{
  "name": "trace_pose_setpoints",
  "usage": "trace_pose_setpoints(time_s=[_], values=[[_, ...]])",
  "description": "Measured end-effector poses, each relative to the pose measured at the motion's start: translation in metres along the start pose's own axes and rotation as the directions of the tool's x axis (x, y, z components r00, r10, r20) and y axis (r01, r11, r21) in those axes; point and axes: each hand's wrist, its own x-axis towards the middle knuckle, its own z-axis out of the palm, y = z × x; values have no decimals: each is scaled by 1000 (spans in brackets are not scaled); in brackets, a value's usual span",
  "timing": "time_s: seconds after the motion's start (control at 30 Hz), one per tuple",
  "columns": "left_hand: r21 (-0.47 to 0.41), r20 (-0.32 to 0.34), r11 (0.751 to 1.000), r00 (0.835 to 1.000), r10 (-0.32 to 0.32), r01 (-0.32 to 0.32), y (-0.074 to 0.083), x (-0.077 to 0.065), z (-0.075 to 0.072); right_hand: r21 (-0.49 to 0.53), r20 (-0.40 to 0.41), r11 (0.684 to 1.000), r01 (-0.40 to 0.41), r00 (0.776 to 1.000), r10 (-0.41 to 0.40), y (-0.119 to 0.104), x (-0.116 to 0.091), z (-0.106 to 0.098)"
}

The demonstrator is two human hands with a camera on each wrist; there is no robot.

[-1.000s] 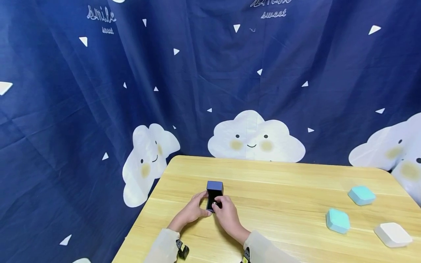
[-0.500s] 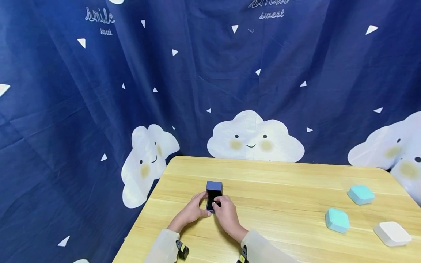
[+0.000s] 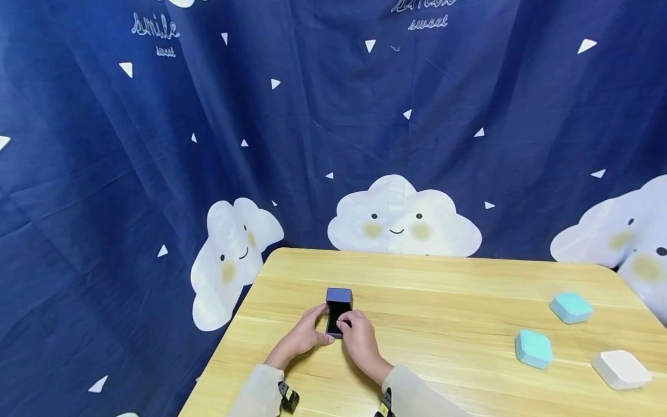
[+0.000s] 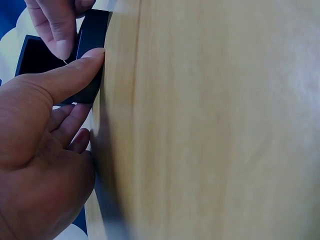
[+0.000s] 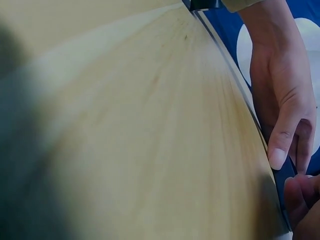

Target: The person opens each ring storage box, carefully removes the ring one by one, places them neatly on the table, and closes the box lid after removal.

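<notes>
A dark navy ring box (image 3: 340, 296) stands on the table with its lid raised and its black inside facing me. My left hand (image 3: 301, 337) grips its left side, the thumb across the front of the base (image 4: 93, 32) and the other fingers further back. My right hand (image 3: 361, 340) reaches in from the right, thumb and fingertips pinched together at the box's opening. Between them, in the left wrist view, shows a thin pale curved edge of a ring (image 4: 65, 62); the rest of it is hidden by the fingers.
Two turquoise rounded blocks (image 3: 571, 307) and one white block (image 3: 622, 369) lie on the right of the wooden table (image 3: 443, 324). A dark blue curtain (image 3: 333, 116) with clouds hangs behind and at the left.
The shiny ring at my right fingertips has gone from plain sight to nearly hidden in the box. My left hand keeps its grip, and the head view has shifted slightly.
</notes>
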Motion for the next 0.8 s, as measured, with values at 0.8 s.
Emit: trace_pose_setpoints(time_s=[0.8], values=[[-7,3,1000,1000,-16,16,2,-1,0,100,-34,995,-30,999,34,6,2,0]])
